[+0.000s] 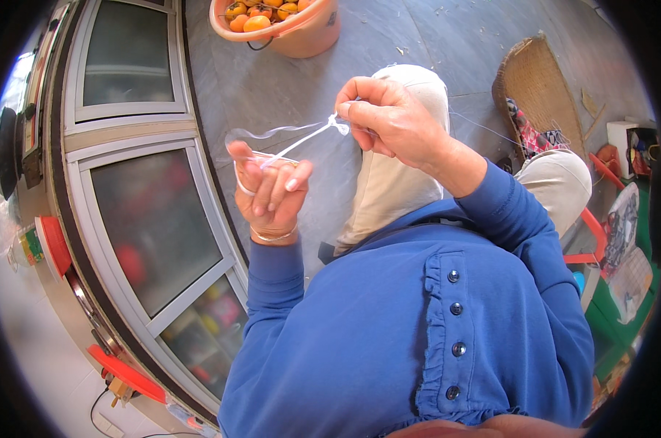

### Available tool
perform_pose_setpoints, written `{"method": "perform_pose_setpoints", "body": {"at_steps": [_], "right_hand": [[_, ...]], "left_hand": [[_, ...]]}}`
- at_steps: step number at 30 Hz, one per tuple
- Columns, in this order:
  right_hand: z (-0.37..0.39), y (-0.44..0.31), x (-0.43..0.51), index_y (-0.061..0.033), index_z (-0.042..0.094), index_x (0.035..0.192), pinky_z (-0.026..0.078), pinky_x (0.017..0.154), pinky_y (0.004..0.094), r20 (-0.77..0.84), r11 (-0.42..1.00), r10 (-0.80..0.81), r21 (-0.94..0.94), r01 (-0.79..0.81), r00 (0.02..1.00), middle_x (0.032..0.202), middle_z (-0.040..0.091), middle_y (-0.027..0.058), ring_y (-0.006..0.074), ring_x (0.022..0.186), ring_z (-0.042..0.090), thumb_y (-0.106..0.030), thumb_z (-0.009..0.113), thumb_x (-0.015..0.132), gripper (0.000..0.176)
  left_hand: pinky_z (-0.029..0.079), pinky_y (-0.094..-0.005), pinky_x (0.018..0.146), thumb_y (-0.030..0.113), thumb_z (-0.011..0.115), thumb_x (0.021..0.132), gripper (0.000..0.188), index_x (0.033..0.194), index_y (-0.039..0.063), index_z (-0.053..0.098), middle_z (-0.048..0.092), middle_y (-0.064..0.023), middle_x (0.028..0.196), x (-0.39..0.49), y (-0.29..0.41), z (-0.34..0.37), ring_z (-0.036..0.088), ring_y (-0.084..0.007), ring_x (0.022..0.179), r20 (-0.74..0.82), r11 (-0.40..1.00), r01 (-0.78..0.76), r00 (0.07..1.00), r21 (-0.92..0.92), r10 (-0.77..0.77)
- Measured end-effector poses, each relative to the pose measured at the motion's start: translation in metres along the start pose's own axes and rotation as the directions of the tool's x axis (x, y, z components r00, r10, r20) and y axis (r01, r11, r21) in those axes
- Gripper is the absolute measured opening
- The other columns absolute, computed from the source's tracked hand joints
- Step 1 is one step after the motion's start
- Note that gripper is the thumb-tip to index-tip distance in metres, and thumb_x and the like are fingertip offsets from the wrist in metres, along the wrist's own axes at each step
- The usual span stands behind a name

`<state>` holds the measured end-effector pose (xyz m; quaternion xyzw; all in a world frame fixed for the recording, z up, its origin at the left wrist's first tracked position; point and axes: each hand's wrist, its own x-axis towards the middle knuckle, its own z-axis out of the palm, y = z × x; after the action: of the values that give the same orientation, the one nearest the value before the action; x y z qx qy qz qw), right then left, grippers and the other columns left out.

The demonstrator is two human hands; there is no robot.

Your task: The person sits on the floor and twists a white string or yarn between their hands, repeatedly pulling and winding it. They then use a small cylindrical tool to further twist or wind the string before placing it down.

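Note:
My left hand has a white cord looped around its fingers, with the lower fingers curled over it. A thin loose strand arcs above the taut cord. Between thumb and forefinger, my right hand pinches the end by a small white knotted loop, possibly crocheted. The cord is stretched between both hands, above the grey floor and beside my knee. Whether a needle or hook is inside the right hand's grip is hidden by the fingers. A fine thread runs from behind my right hand toward a woven basket.
An orange bucket of persimmon-like fruit stands ahead on the floor. Glass-fronted cabinets line the left side, under a counter with red lids. Patterned cloth lies in the basket. A red-framed seat is at right.

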<state>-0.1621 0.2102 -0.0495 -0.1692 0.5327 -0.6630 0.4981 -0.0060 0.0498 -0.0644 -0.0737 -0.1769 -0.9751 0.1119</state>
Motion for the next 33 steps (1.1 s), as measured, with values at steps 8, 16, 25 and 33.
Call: {"method": "perform_pose_setpoints", "body": {"at_steps": [8,16,25,33], "right_hand": [[0.002,0.002,-0.004,-0.0042,0.062,0.102,0.027,0.043,0.0193,0.076,0.997,0.018,-0.077,-0.012,0.997,0.057,0.049,-0.0031,0.0015,0.045,0.035,-0.023,0.056,0.098,0.02],[0.002,0.0,-0.004,-0.0005,0.066,0.115,0.024,0.044,0.0193,0.246,0.998,0.043,-0.047,-0.033,0.968,0.059,0.045,-0.007,0.0006,0.048,0.034,-0.024,0.059,0.096,0.03],[-0.005,0.01,-0.004,-0.0043,0.065,0.09,0.022,0.043,0.0206,0.187,0.998,0.028,0.056,-0.039,0.982,0.063,0.044,-0.0082,0.0004,0.05,0.032,-0.02,0.06,0.093,0.017],[-0.012,0.001,-0.01,-0.0015,0.061,0.094,0.021,0.043,0.0208,0.173,0.974,0.016,0.218,-0.054,0.985,0.056,0.04,-0.0076,0.0009,0.045,0.029,-0.016,0.057,0.095,0.015]], "left_hand": [[0.039,-0.0222,0.057,0.014,0.042,0.105,0.048,0.152,0.013,0.032,0.033,0.0093,0.046,0.013,0.017,0.017,0.029,-0.0013,0.04,-0.095,0.795,-0.095,0.977,0.6,0.189],[0.034,-0.0191,0.046,0.01,0.041,0.104,0.048,0.151,0.005,0.031,0.034,0.0079,0.05,0.015,0.014,0.023,0.029,-0.001,0.041,-0.164,0.672,-0.049,0.954,0.739,0.25],[0.036,-0.0194,0.045,0.008,0.042,0.103,0.048,0.15,0.005,0.033,0.037,0.0073,0.054,0.015,0.012,0.021,0.03,-0.0009,0.041,-0.174,0.749,-0.059,0.958,0.66,0.229],[0.03,-0.0195,0.043,0.008,0.043,0.102,0.049,0.15,0.002,0.033,0.034,0.007,0.055,0.009,0.017,0.013,0.029,-0.0013,0.041,-0.156,0.777,-0.059,0.968,0.627,0.199]]}}
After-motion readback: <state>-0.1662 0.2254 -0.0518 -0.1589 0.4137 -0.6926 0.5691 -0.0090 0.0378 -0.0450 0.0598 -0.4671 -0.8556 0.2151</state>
